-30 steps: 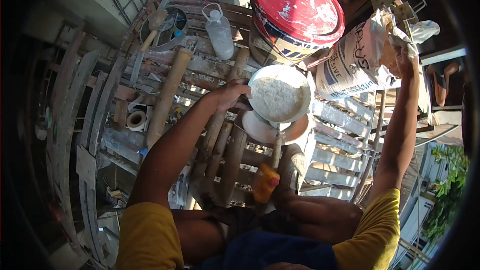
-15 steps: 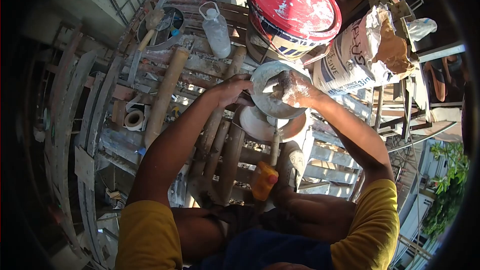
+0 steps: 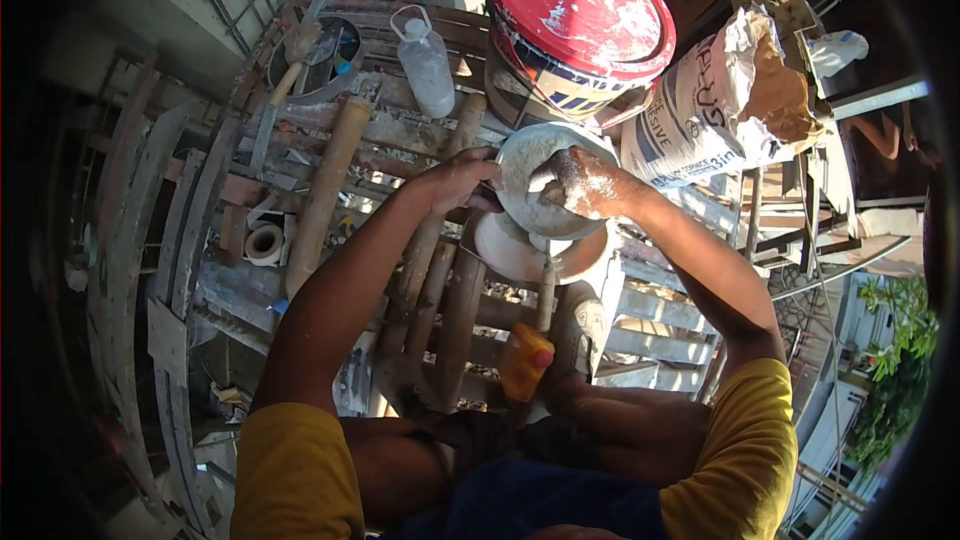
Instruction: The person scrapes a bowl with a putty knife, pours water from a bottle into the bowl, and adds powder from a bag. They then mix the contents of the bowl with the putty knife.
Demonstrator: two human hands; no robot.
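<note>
A pale round bowl [image 3: 520,162] with whitish powder or paste inside is gripped at its left rim by my left hand [image 3: 462,183]. My right hand [image 3: 592,183], coated in white, reaches inside the bowl with its fingers curled together; whatever they hold is too small to make out. Below the first bowl, partly covered by it, sits a wider shallow bowl [image 3: 500,248] with white residue. A yellow container with a red cap [image 3: 527,364] is close to my legs.
A large bucket with a red lid [image 3: 590,10] stands at the back, beside an open paper sack [image 3: 690,115]. Left of it are a clear bottle [image 3: 428,70], a round tub of tools [image 3: 325,65] and a tape roll [image 3: 265,243]. The slatted surface [image 3: 640,345] has gaps.
The view has shifted slightly. Both hands remain at the bowl, my left on its rim and my right inside, with little visible movement.
</note>
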